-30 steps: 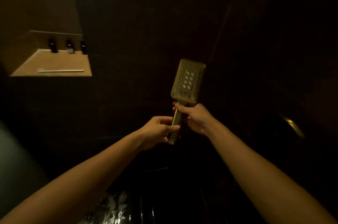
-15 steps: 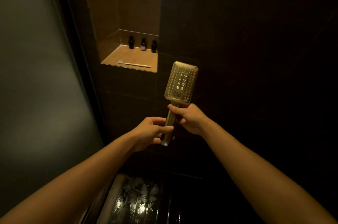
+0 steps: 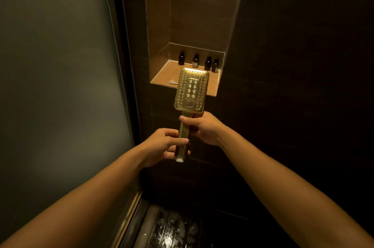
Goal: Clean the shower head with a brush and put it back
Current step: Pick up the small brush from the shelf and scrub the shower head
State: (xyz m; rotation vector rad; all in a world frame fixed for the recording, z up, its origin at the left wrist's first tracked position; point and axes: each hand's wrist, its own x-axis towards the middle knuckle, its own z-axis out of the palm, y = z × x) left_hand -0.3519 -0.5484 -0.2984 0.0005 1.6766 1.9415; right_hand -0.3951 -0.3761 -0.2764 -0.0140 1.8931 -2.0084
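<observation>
A gold rectangular shower head [image 3: 191, 90] stands upright in front of me, nozzle face toward the camera, with no hose on its threaded end. My right hand [image 3: 204, 127] grips the top of its handle just under the head. My left hand [image 3: 164, 144] holds the lower handle near the thread. A white brush [image 3: 173, 81] lies on the floor of the wall niche, and the shower head hides most of it.
The lit tiled niche [image 3: 162, 75] holds several small dark bottles [image 3: 195, 61] along its back. A frosted glass panel [image 3: 56, 65] fills the left. Dark tiled wall is on the right. The wet shower floor [image 3: 172, 229] glistens below.
The view has swung left, so the niche now sits behind the shower head instead of far left. Both hands keep the same hold on the handle.
</observation>
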